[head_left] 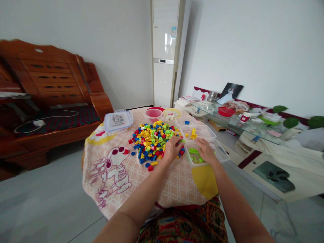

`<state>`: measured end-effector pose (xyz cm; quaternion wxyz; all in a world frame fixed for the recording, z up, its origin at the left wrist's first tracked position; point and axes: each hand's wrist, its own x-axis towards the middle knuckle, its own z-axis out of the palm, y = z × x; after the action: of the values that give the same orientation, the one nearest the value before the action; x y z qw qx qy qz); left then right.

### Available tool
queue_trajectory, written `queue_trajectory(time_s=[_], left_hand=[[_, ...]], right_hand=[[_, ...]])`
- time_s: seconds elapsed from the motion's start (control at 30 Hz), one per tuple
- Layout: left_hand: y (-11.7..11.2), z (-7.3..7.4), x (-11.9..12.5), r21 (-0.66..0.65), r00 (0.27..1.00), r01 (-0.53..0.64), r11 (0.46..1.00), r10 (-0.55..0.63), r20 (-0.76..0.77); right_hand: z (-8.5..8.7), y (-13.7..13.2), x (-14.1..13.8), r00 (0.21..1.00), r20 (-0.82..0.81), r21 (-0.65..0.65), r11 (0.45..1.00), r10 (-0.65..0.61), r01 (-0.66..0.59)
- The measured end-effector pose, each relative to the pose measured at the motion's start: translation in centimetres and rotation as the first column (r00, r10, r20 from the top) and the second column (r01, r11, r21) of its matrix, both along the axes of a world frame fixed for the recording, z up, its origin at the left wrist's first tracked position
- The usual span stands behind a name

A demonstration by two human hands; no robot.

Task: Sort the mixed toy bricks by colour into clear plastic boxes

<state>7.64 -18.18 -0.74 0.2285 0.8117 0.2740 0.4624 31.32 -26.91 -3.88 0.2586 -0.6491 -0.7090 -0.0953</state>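
A heap of toy building bricks (154,136) in red, yellow, blue and green lies on the cloth-covered round table. At its right edge is my left hand (172,149), fingers curled and pinched at a small green brick (181,141). My right hand (207,152) reaches over the nearest clear plastic container (202,163), its fingers stretched out and no brick visible in them. Green bricks (194,151) lie in that container, beside the right fingertips. Behind it, another clear container (211,135) holds yellow bricks (193,134), and a farther one holds a blue brick (187,122).
A lidded plastic box (117,121) sits at the table's back left. A pink tub (154,115) stands behind the heap, with white pieces (170,117) beside it. To the right is a cluttered glass shelf (238,121); to the left, a wooden bench (50,87).
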Motion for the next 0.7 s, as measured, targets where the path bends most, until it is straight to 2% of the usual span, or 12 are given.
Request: queue_trajectory(time_s=[0.1,0.2,0.27,0.37,0.5,0.6,0.7], left_hand=[[-1.6,-0.5,1.9,0.016,0.981,0.189,0.982,-0.188,-0.047],[-1.6,-0.7,1.8,0.026,0.975,0.213,0.977,-0.211,-0.070],[-0.7,-0.6,0.8,0.022,0.990,0.130,0.991,-0.129,-0.054],[1.2,-0.4,-1.4,-0.014,0.998,-0.064,0.998,0.064,-0.015],[3.0,0.0,-3.6,-0.057,0.957,-0.288,0.956,0.289,0.014],[3.3,0.3,-4.2,-0.062,0.933,-0.358,0.932,0.354,-0.067],[3.0,0.6,-4.2,-0.027,0.897,-0.387,0.922,0.369,-0.244]], right_hand=[[-0.2,0.0,0.2,1.000,0.005,-0.006,1.000,0.001,-0.001],[-0.2,0.0,0.2,1.000,-0.001,-0.006,1.000,-0.008,0.008],[-0.2,0.0,0.2,1.000,-0.011,-0.004,1.000,-0.015,0.015],[-0.2,0.0,0.1,1.000,-0.026,0.000,1.000,-0.018,0.018],[-0.1,0.0,-0.1,0.999,-0.045,0.009,1.000,-0.021,0.022],[0.0,0.0,-0.1,0.999,-0.037,0.007,1.000,-0.012,0.013],[0.0,-0.1,-0.2,0.999,-0.027,0.002,1.000,-0.027,0.027]])
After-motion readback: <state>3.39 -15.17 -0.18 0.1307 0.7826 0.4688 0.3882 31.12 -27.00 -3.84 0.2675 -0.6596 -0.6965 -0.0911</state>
